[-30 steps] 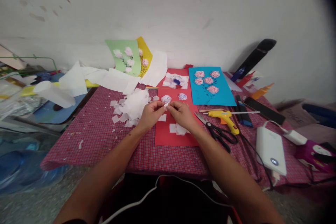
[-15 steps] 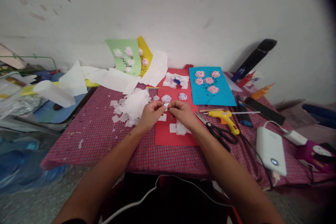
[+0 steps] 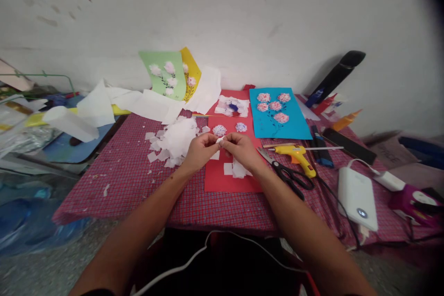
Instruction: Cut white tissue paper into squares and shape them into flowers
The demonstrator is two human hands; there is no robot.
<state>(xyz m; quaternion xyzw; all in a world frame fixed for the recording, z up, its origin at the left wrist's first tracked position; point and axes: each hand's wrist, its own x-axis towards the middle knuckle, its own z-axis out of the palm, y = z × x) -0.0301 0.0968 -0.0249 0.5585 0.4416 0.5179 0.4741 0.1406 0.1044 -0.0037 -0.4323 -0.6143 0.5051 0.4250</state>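
Note:
A small piece of white tissue paper (image 3: 220, 139) is pinched between the fingertips of my left hand (image 3: 201, 150) and my right hand (image 3: 240, 149), above a red card sheet (image 3: 222, 182). Just beyond my fingers, two paper flowers with purple specks lie on the card: a left flower (image 3: 219, 130) and a smaller right flower (image 3: 241, 127). White paper squares (image 3: 239, 170) rest on the card, partly hidden by my right hand. Left of my left hand is a heap of cut white paper pieces (image 3: 178, 138). A stained paper pad (image 3: 232, 107) lies at the card's far end.
Black-handled scissors (image 3: 287, 175) and a yellow glue gun (image 3: 296, 153) lie right of my right hand. Behind them is a blue card with pink flowers (image 3: 298, 122). A white power bank (image 3: 357, 199) sits at the right. Green (image 3: 156, 60) and yellow cards lean against the wall.
The white paper between my fingertips looks more bunched up and narrower. My hands have stayed in nearly the same place; the rest of the table is unchanged.

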